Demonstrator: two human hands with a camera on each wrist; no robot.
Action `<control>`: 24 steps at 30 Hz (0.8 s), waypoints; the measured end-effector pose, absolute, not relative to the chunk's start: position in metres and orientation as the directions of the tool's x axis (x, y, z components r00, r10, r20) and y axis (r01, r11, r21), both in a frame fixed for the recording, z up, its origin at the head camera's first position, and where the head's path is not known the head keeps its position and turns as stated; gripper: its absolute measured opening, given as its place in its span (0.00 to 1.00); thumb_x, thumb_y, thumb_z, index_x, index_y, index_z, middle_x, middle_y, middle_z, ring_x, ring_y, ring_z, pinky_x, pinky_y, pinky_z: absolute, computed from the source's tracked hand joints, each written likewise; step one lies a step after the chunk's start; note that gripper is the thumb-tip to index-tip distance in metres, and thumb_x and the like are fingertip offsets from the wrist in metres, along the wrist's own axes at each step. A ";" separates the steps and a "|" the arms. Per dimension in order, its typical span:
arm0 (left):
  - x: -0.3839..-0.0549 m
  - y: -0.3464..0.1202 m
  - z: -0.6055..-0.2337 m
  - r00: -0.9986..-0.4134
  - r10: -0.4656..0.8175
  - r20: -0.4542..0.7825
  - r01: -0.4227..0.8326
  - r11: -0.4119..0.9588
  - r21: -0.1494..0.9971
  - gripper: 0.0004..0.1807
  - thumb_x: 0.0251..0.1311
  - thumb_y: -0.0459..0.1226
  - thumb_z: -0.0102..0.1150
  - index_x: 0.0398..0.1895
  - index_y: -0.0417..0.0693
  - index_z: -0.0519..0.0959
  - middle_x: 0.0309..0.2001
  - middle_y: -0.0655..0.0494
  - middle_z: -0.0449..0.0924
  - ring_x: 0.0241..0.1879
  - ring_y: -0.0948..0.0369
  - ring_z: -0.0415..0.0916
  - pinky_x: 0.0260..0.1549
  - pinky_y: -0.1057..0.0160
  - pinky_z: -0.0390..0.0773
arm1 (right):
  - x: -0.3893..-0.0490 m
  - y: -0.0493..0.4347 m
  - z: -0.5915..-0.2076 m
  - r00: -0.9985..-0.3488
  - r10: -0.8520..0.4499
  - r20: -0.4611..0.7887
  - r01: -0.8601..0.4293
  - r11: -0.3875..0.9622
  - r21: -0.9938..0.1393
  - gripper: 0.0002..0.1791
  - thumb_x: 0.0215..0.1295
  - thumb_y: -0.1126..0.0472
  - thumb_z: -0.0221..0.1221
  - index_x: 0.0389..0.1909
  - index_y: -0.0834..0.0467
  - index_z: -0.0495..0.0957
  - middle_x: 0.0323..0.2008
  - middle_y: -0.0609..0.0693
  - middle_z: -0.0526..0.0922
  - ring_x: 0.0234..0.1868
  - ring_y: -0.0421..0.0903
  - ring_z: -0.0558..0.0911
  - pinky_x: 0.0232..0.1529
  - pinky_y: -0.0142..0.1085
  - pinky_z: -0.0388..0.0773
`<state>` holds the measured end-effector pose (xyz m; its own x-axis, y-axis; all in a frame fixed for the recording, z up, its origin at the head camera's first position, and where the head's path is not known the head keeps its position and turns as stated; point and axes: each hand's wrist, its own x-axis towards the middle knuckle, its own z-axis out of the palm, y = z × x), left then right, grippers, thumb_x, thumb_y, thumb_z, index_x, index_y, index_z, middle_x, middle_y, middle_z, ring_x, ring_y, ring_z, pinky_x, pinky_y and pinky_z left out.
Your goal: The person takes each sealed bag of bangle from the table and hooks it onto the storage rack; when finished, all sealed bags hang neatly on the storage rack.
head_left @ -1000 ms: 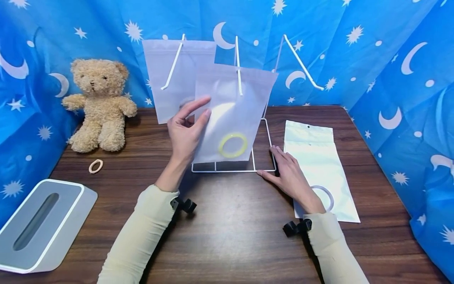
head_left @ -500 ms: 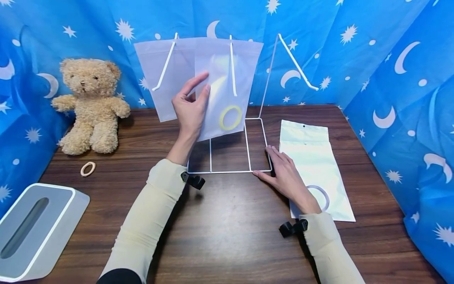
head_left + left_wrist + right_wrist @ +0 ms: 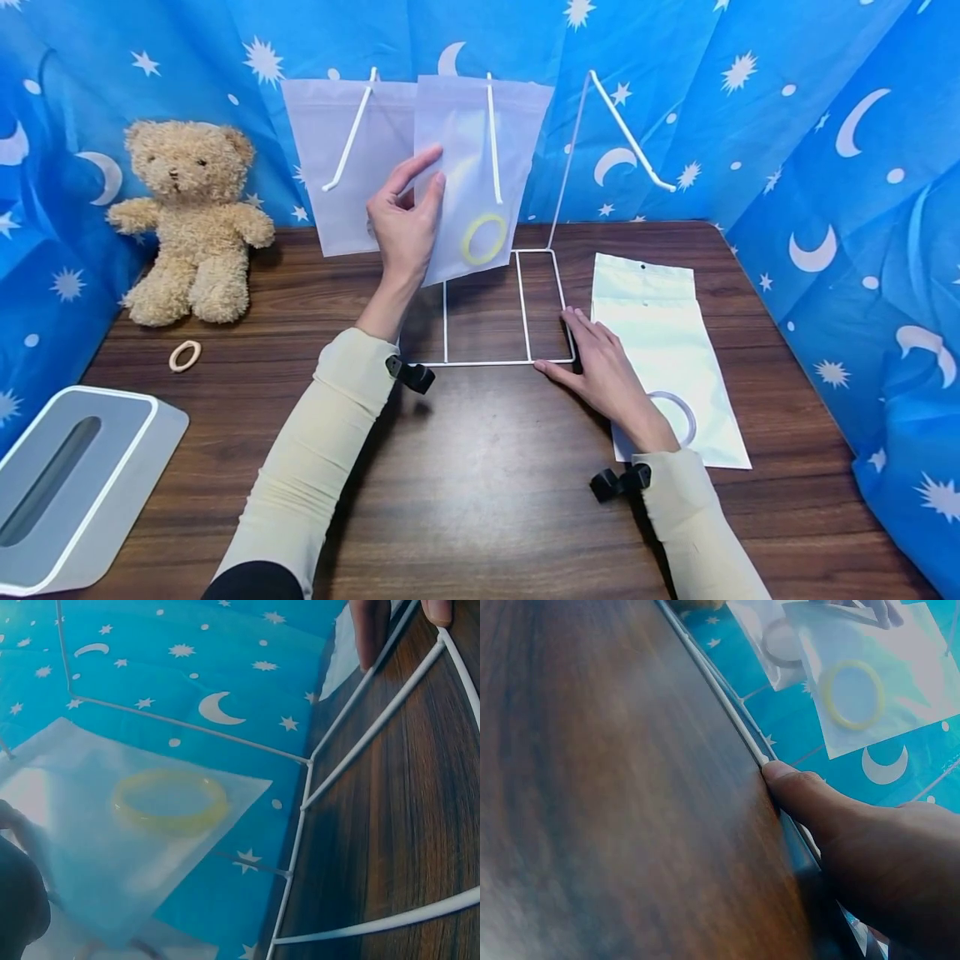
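Observation:
My left hand point(image 3: 407, 218) pinches the left edge of a frosted zip bag point(image 3: 522, 146) with a yellow ring point(image 3: 484, 239) showing inside. The bag's top is at the back of the rack's middle hook point(image 3: 494, 137), whose prong passes in front of it; its bottom edge tilts up to the right. My right hand point(image 3: 609, 371) rests on the front right corner of the white wire rack point(image 3: 487, 364). Its thumb point(image 3: 810, 793) lies straight along the base bar in the right wrist view. A second frosted bag point(image 3: 307, 150) hangs from the left hook, partly behind my left hand.
A white bag point(image 3: 660, 333) with a pale ring point(image 3: 686, 412) lies right of the rack, partly under my right wrist. The right hook point(image 3: 632, 132) bears nothing. At the left are a teddy bear point(image 3: 191, 225), a small wooden ring point(image 3: 185, 356) and a tissue box point(image 3: 142, 483).
My left hand and the bag have risen, the bag's top now further back along the middle hook. In the last half second its lower edge has lifted slightly. The right hand stays at the rack corner.

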<state>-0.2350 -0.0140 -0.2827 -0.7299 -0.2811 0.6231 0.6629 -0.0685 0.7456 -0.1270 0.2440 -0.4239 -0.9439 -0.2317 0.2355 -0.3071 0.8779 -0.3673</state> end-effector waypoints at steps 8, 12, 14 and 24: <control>-0.234 -0.020 -0.282 -0.716 -0.223 0.662 0.683 -0.026 0.730 0.14 0.57 0.22 0.62 0.48 0.30 0.82 0.49 0.44 0.83 0.53 0.59 0.77 0.49 0.58 0.78 | -0.125 0.243 -0.424 -0.944 -0.229 0.239 -0.306 0.880 -0.363 0.52 0.57 0.33 0.63 0.71 0.66 0.61 0.69 0.64 0.65 0.70 0.59 0.63 0.68 0.55 0.56; -0.233 -0.024 -0.282 -0.696 -0.172 0.697 0.707 0.006 0.707 0.16 0.56 0.22 0.63 0.49 0.29 0.81 0.49 0.42 0.82 0.53 0.57 0.76 0.47 0.62 0.77 | -0.125 0.243 -0.424 -0.941 -0.228 0.249 -0.309 0.878 -0.365 0.52 0.57 0.34 0.63 0.71 0.66 0.62 0.68 0.64 0.65 0.70 0.59 0.63 0.68 0.55 0.56; -0.233 -0.027 -0.282 -0.685 -0.138 0.716 0.720 0.028 0.694 0.16 0.56 0.22 0.64 0.49 0.29 0.81 0.49 0.42 0.82 0.50 0.55 0.77 0.36 0.68 0.74 | -0.125 0.243 -0.424 -0.940 -0.229 0.252 -0.312 0.876 -0.367 0.52 0.57 0.34 0.63 0.71 0.66 0.62 0.68 0.64 0.66 0.70 0.59 0.63 0.68 0.55 0.56; -0.220 -0.054 -0.271 -0.638 0.025 0.769 0.743 0.281 0.607 0.14 0.55 0.24 0.66 0.47 0.34 0.83 0.52 0.42 0.80 0.49 0.57 0.78 0.41 0.54 0.81 | -0.125 0.242 -0.425 -0.940 -0.230 0.252 -0.313 0.876 -0.366 0.52 0.57 0.34 0.63 0.71 0.66 0.62 0.68 0.64 0.66 0.70 0.59 0.63 0.68 0.56 0.56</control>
<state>-0.2198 -0.0535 -0.2713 -0.6383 0.0246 0.7694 0.7430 0.2811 0.6074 -0.1253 0.2417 -0.4248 -0.9400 -0.2303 0.2518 -0.3129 0.8762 -0.3665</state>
